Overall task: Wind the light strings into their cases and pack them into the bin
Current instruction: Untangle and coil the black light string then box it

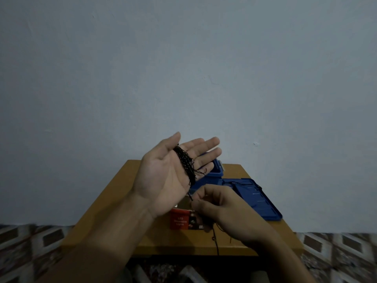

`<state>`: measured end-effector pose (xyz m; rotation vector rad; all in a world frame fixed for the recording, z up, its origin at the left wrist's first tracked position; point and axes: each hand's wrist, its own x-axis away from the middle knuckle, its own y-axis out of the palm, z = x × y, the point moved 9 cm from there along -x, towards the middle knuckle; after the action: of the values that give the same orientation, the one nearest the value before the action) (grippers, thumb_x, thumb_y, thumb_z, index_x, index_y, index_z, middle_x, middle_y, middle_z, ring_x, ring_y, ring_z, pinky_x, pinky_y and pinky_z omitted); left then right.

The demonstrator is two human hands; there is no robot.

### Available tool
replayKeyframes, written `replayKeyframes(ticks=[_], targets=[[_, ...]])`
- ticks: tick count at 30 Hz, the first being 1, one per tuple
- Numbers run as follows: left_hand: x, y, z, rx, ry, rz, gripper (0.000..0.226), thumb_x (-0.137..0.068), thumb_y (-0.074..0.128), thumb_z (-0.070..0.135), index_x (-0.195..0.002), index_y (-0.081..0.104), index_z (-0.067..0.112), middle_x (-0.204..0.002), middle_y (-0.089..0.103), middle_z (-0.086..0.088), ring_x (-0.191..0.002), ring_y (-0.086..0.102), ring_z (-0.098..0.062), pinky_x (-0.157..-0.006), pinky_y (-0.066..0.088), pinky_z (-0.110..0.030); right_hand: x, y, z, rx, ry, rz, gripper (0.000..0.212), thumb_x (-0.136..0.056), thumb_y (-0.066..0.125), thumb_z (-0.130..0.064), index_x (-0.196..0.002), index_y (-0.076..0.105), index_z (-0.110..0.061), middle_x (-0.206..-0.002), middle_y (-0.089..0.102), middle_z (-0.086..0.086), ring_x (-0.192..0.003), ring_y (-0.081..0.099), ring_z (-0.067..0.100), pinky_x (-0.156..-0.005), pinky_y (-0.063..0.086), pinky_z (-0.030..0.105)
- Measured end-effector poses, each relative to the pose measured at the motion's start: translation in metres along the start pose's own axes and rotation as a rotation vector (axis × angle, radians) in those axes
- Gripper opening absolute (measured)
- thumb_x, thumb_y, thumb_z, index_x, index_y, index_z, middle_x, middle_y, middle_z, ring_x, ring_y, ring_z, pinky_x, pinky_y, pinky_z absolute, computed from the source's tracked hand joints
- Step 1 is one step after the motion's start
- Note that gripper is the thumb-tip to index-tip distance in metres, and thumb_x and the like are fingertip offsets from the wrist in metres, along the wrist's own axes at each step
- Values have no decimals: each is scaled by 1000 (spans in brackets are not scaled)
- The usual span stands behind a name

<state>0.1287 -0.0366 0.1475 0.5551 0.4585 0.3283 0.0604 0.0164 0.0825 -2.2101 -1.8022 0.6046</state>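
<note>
One light string [184,163], one case [180,221], one bin [215,170].
Your left hand [163,180] spread flat, string wound round it; your right hand [220,209] pinches the string.

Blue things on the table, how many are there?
2. A blue bin stands at the table's far side, partly behind the left hand; a flat blue lid lies to its right. More may be hidden.

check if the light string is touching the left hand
Touching. The head view shows the light string wound in loops across the open palm of the left hand.
</note>
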Motion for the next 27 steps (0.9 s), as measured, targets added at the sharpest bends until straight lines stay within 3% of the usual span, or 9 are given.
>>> replayKeyframes(ticks=[3, 5, 9, 13, 17, 23, 27], targets=[[0, -2, 2, 2, 17, 26, 67, -97, 35, 47, -146, 36, 2, -134, 63, -17, -125, 61, -31, -111, 38, -44, 0, -1, 1, 4, 13, 7, 15, -102, 55, -23, -91, 61, -15, -66, 61, -9, -52, 52, 0, -52, 42, 16], [0, -3, 3, -4, 32, 41, 65, -99, 33, 48, -145, 37, 2, -134, 64, -17, -124, 61, -31, -110, 39, -44, 1, 0, 0, -25, 14, -1, 15, -102, 55, -23, -90, 60, -16, -66, 61, -9, -51, 51, -1, -50, 40, 16], [-1, -5, 7, 5, 64, 54, 64, -102, 29, 49, -144, 40, 2, -133, 64, -17, -123, 62, -33, -111, 39, -44, 3, 1, -2, -51, -14, -15, 11, -95, 66, -20, -100, 60, -12, -88, 65, 23, -60, 51, 18, -52, 43, 29], [-1, -7, 12, 5, 93, 61, 64, -102, 29, 49, -143, 40, 2, -132, 64, -18, -123, 62, -33, -109, 41, -44, 4, -2, 5, -33, 20, 21, 6, -98, 62, -21, -96, 61, -15, -87, 67, 13, -67, 57, 21, -61, 50, 35], [0, -9, 16, -47, 143, 81, 67, -95, 35, 50, -143, 42, 3, -132, 65, -17, -122, 62, -32, -109, 40, -44, 4, -1, 7, 21, 54, 14, 10, -98, 62, -30, -98, 64, -20, -94, 70, 6, -63, 56, 7, -56, 46, 25], [-1, -11, 21, -170, 197, 87, 73, -92, 34, 54, -144, 40, 4, -131, 66, -13, -126, 60, -26, -116, 33, -43, 8, 3, 5, 44, 111, -25, 22, -101, 54, -38, -97, 63, -19, -63, 59, -12, -48, 49, -1, -49, 38, 18], [-2, -13, 17, -408, 158, 77, 75, -95, 25, 62, -149, 34, 11, -137, 63, -1, -134, 52, -13, -115, 29, -37, 11, 3, 1, 149, 121, -17, 22, -104, 47, -38, -110, 56, -19, -84, 61, -9, -54, 55, -12, -50, 40, 7]])
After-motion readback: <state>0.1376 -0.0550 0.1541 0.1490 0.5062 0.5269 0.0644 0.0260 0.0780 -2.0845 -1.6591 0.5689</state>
